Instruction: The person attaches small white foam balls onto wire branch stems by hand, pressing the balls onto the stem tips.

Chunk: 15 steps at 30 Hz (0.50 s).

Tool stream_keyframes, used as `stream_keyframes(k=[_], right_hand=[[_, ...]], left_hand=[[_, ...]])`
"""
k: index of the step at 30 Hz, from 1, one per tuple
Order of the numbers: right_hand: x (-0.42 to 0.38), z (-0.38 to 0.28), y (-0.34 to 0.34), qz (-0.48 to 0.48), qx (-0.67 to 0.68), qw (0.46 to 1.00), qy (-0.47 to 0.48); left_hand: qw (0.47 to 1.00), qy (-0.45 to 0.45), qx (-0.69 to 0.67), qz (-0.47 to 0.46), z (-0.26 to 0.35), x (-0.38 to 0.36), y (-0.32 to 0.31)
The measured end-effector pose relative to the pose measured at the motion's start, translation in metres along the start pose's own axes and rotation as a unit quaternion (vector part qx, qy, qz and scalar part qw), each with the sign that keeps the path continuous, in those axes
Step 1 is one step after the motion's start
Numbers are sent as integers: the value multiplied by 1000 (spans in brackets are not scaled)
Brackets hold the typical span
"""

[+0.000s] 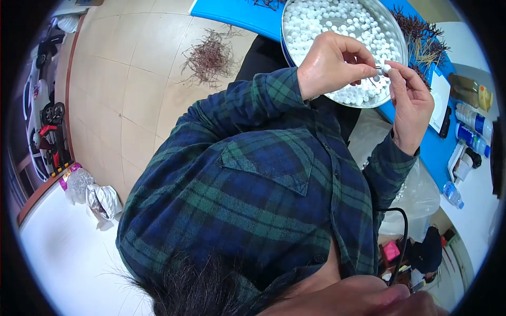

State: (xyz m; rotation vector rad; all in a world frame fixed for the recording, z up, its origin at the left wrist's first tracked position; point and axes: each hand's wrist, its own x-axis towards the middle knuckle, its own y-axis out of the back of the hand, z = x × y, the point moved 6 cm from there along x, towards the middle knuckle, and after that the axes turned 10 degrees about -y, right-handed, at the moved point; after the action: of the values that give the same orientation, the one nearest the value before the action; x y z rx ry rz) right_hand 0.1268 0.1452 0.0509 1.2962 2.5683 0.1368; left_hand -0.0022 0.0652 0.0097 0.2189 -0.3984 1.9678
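Observation:
My left hand (337,60) is closed, thumb and index finger pinching a thin dark stem-like piece (378,68). Facing it, the fingertips of my right hand (412,102) are pinched on a small white ball (387,68), which meets the tip of that thin piece. Both hands are raised over a large round metal tin (405,50). Many loose white balls (350,23) of the same sort fill the tin's bottom, partly hidden behind my hands.
Bundles of dark brown twig-like stems (421,39) lie on the blue table (232,13) beside the tin. Bottles (472,138), a white board (439,100) and a black object (445,122) lie to the right. A heap of brown twigs (209,58) covers some floor tiles (142,73).

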Motion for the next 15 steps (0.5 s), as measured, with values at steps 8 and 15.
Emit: stream_keyframes(k=[8, 15], right_hand=[[0, 5, 2, -3, 10, 1000, -15], [0, 9, 1, -7, 27, 999, -18]], left_hand=[[1000, -3, 12, 0, 1, 0, -1], [1000, -1, 17, 0, 1, -1, -3]])
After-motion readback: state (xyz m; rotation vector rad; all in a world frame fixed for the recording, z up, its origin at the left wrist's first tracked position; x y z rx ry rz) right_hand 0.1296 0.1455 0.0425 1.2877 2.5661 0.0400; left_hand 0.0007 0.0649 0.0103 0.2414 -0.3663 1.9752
